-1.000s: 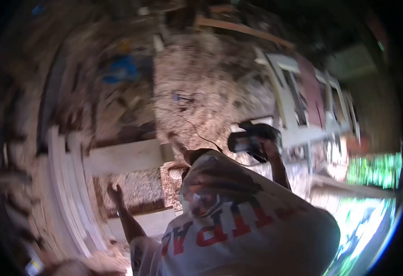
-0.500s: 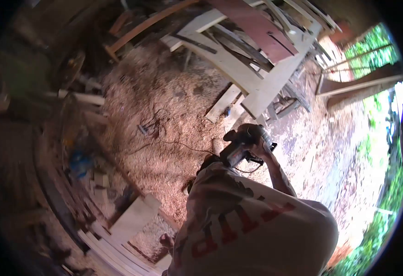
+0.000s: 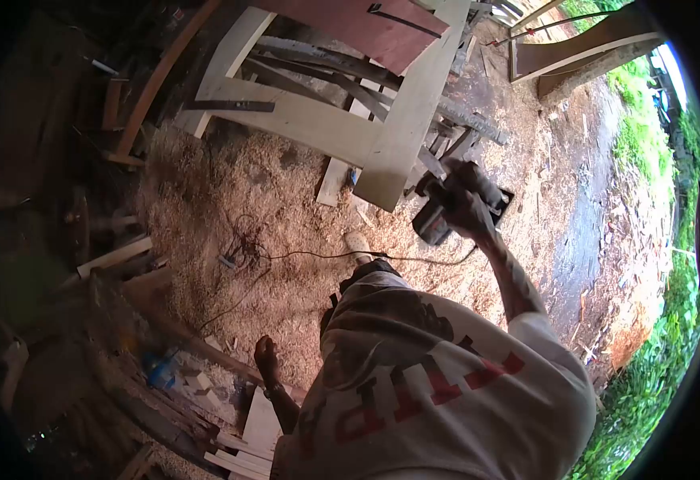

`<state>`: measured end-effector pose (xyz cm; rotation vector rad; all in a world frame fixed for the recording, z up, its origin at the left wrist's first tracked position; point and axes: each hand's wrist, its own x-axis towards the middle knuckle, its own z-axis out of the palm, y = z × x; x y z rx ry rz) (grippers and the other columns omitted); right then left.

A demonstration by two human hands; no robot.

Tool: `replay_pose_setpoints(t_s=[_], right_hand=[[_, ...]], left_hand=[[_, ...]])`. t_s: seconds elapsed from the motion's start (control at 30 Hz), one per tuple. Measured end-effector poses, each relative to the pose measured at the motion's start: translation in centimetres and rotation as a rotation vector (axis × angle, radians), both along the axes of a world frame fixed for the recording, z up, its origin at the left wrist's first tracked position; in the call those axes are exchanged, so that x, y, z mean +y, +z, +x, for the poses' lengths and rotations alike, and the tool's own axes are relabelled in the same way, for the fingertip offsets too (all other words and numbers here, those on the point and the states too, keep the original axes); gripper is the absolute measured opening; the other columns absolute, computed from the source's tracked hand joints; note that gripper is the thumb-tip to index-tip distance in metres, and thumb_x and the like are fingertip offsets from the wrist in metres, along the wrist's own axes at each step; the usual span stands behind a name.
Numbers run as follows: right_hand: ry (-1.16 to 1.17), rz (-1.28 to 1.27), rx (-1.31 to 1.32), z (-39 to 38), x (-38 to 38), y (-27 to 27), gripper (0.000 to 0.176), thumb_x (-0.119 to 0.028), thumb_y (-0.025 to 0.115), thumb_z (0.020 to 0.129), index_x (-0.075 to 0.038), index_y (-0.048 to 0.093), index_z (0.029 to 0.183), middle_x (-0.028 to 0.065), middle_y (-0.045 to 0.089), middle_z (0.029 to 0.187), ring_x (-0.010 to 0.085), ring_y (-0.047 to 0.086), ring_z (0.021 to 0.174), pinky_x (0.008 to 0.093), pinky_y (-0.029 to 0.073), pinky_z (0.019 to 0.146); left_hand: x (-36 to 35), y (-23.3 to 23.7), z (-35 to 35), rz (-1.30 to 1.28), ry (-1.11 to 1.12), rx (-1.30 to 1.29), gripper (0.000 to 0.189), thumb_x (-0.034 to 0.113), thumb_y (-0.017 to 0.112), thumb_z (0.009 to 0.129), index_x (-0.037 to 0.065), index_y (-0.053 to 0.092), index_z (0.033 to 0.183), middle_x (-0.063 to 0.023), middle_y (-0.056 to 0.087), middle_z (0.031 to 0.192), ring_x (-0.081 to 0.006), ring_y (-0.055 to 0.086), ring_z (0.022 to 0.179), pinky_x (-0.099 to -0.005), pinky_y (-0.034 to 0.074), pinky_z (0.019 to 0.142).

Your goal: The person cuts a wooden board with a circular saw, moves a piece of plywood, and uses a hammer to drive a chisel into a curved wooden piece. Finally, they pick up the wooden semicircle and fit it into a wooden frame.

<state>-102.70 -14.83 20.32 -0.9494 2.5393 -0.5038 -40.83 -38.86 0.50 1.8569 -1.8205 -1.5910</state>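
Observation:
My right hand (image 3: pixel 470 214) grips the handle of a dark corded power tool (image 3: pixel 434 222), held off the ground near the corner of a pale wooden frame (image 3: pixel 382 188). The tool has a rounded motor body and a flat black plate on its right side; its exact kind is not clear. From it a thin cable (image 3: pixel 310 253) runs left across the shavings. My left hand (image 3: pixel 267 358) hangs low at my left side, its fingers loosely curled, with nothing visible in it. A reddish board (image 3: pixel 358 28) rests on the pale frame.
Wood shavings (image 3: pixel 230 184) cover the floor, and my foot (image 3: pixel 356 242) stands among them. Stacked planks (image 3: pixel 242 460) and offcuts (image 3: pixel 198 380) lie at lower left. A curved brown panel (image 3: pixel 582 52) stands at upper right, with green plants (image 3: pixel 638 112) beyond.
My right hand has carried the power tool up and to the right, away from my leg. My left hand has come further into view, and my view has shifted.

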Motion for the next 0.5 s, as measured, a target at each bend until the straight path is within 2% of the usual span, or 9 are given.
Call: replay_pose_setpoints(t_s=[0.03,0.07,0.1,0.2,0.27,0.37,0.43,0.47,0.5], right_hand=[[0.011,0.018,0.025,-2.0,-0.5,-1.2,0.029,-0.011,0.058,0.08,-0.005,0.062,0.108,0.0247,0.067,0.086,0.0384,0.068,0.075,0.048,0.054,0.064],[0.024,0.035,0.05,-4.0,-1.1,-2.2,0.026,-0.012,0.057,0.082,-0.004,0.061,0.107,0.0249,0.067,0.086,0.0395,0.068,0.075,0.0488,0.053,0.061],[0.028,0.181,-0.056,-5.6,-3.2,-0.8,0.027,-0.015,0.059,0.084,-0.005,0.061,0.109,0.0239,0.068,0.09,0.0402,0.067,0.081,0.0488,0.054,0.066],[0.368,-0.237,0.362,-11.3,-5.8,-7.0,0.037,-0.013,0.064,0.081,-0.012,0.063,0.118,0.0158,0.069,0.099,0.0325,0.067,0.083,0.0446,0.052,0.07],[0.101,0.087,-0.104,-12.0,-9.4,-5.0,0.024,-0.026,0.06,0.09,-0.013,0.068,0.109,0.0157,0.069,0.099,0.0356,0.068,0.09,0.0467,0.052,0.076],[0.345,0.326,0.135,-16.8,-12.3,-16.5,0.024,-0.031,0.06,0.091,-0.013,0.073,0.1,0.0123,0.07,0.096,0.0341,0.067,0.089,0.0471,0.054,0.073],[0.429,0.715,0.313,-16.9,-15.3,-17.8,0.026,-0.031,0.06,0.09,-0.012,0.074,0.1,0.01,0.071,0.097,0.0329,0.066,0.092,0.0479,0.054,0.074],[0.508,0.802,0.457,-16.3,-16.1,-18.7,0.026,-0.031,0.063,0.088,-0.012,0.075,0.101,0.0064,0.071,0.099,0.0304,0.065,0.096,0.0471,0.055,0.077],[0.758,0.954,0.658,-17.9,-16.9,-24.5,0.028,-0.033,0.062,0.088,-0.011,0.075,0.101,0.0081,0.07,0.099,0.0311,0.065,0.095,0.0499,0.054,0.076]], left_hand=[[-0.5,1.0,-1.9,-0.017,0.005,-0.021,0.034,0.025,0.057,0.099,0.001,0.061,0.123,-0.0126,0.068,0.108,-0.0221,0.067,0.092,-0.0331,0.052,0.082],[-0.5,0.9,-2.7,0.019,0.0,-0.022,0.035,0.026,0.057,0.099,0.001,0.061,0.123,-0.0125,0.068,0.107,-0.0221,0.067,0.092,-0.0332,0.052,0.083],[-0.5,0.5,-3.1,0.054,-0.004,-0.025,0.036,0.027,0.057,0.098,0.001,0.061,0.123,-0.0123,0.068,0.107,-0.0221,0.067,0.092,-0.0333,0.051,0.083],[-0.2,0.1,-3.3,0.1,-0.149,-0.103,0.039,0.03,0.056,0.099,0.0,0.061,0.123,-0.013,0.068,0.108,-0.0225,0.066,0.096,-0.0337,0.05,0.087],[0.7,-1.8,-0.6,0.07,-0.262,-0.124,0.043,0.033,0.054,0.099,-0.001,0.061,0.124,-0.0146,0.067,0.108,-0.022,0.065,0.1,-0.0333,0.047,0.091],[5.0,-3.1,3.5,-0.018,-0.015,-0.061,0.043,0.034,0.053,0.099,-0.001,0.061,0.122,-0.0169,0.067,0.107,-0.0245,0.065,0.102,-0.0348,0.048,0.089],[8.8,-4.3,6.9,0.006,0.162,-0.091,0.044,0.037,0.054,0.098,-0.001,0.062,0.12,-0.0199,0.067,0.109,-0.0292,0.064,0.105,-0.0374,0.048,0.09],[10.9,-2.8,7.2,0.161,0.326,-0.087,0.042,0.034,0.056,0.097,-0.002,0.062,0.119,-0.0203,0.066,0.11,-0.0303,0.063,0.107,-0.0376,0.048,0.091],[13.3,-1.7,7.8,0.319,0.486,-0.081,0.04,0.031,0.059,0.095,-0.002,0.062,0.118,-0.0207,0.065,0.111,-0.0314,0.062,0.109,-0.0377,0.049,0.092]])
